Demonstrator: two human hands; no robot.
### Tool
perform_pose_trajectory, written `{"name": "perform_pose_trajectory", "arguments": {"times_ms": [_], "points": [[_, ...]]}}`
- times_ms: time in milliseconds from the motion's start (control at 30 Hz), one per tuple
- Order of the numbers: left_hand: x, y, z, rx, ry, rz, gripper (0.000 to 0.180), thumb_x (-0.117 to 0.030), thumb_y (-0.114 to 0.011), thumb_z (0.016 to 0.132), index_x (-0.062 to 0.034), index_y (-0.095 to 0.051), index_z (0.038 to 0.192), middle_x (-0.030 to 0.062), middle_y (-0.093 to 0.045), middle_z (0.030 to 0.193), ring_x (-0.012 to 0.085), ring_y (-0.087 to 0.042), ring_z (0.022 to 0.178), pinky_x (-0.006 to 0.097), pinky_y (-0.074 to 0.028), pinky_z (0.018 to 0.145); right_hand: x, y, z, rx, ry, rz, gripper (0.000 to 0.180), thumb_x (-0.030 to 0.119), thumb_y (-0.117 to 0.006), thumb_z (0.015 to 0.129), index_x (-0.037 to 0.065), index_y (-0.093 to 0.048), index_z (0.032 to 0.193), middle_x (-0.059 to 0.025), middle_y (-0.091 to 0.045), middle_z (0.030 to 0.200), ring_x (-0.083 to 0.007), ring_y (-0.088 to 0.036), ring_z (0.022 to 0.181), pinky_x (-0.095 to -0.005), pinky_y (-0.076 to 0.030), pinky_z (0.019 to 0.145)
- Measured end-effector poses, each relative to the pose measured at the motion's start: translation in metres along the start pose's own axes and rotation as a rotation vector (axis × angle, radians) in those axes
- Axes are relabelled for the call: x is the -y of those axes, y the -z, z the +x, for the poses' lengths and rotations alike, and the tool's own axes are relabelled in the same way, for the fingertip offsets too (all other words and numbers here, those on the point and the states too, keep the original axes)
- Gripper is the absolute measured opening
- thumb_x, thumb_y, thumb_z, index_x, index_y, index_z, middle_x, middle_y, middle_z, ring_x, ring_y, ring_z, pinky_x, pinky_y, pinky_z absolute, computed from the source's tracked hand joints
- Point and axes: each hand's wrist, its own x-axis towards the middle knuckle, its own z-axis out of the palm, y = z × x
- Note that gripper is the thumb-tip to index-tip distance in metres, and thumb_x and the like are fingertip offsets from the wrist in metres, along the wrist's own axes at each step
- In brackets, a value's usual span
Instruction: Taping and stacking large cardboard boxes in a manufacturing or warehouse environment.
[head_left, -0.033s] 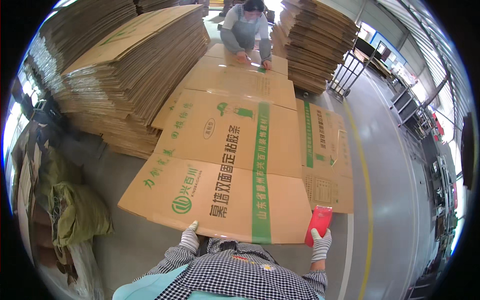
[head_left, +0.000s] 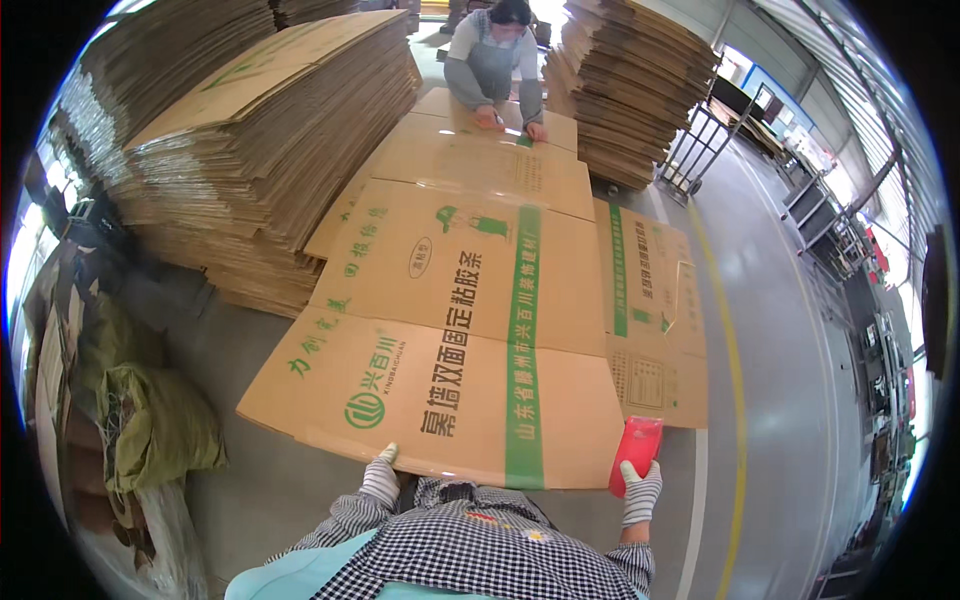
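Note:
A large flat brown cardboard sheet [head_left: 575,410] with green and black print lies in front of me, creased across its width. My left hand [head_left: 380,479], in a striped knit glove, grips its near edge left of the middle; the thumb is on top and the fingers underneath are hidden. At the near right corner my right hand [head_left: 641,493], gloved alike, is closed round a red glossy block-shaped tool [head_left: 638,443]. That tool is beside the sheet's right edge; its exact kind does not show.
Across the sheet a co-worker [head_left: 492,62] leans over its far end, both hands on it. Tall cardboard stacks [head_left: 270,150] stand left and right [head_left: 630,90] of it. Another printed sheet [head_left: 655,310] lies lower right. Olive sacks [head_left: 165,425] and a wheeled cart [head_left: 690,155] flank the area.

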Motion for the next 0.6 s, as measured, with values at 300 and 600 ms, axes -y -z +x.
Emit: {"name": "perform_pose_trajectory", "arguments": {"times_ms": [300,600], "points": [[0.005,-0.061,-0.048,-0.087,-0.112,0.123,0.053,-0.031,-0.064,0.092,-0.0036,-0.046,0.134,0.0177,-0.056,0.127,0.0344,-0.056,0.114,0.049,-0.047,0.100,-0.019,-0.006,-0.003,0.003,-0.070,-0.335,0.070,0.027,-0.085,0.064,-0.007,-0.055,0.118,-0.0225,-0.066,0.106,-0.0341,-0.065,0.095,-0.0387,-0.051,0.087],[0.004,-0.048,-0.022,-0.387,-0.275,0.473,0.055,-0.031,-0.079,0.080,0.0001,-0.059,0.121,0.0115,-0.066,0.112,0.0233,-0.059,0.101,0.036,-0.047,0.088,-0.055,-0.023,-0.002,0.070,-0.058,-0.338,0.063,0.025,-0.084,0.063,-0.004,-0.058,0.112,-0.0185,-0.067,0.099,-0.0314,-0.064,0.087,-0.0392,-0.052,0.082]]}}
